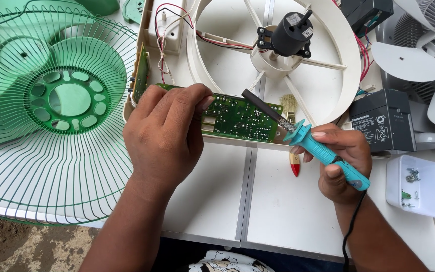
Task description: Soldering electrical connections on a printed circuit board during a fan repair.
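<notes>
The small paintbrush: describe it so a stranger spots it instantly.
Start at the white round fan housing. Below its rim, behind the teal-handled soldering iron in the right hand, lies the paintbrush. Only it has pale bristles and a red-tipped handle.

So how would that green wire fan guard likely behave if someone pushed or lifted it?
The green fan guard is probably light, being thin open wire. It overhangs the white table, so a push might tip it off. The thin wires could flex.
</notes>
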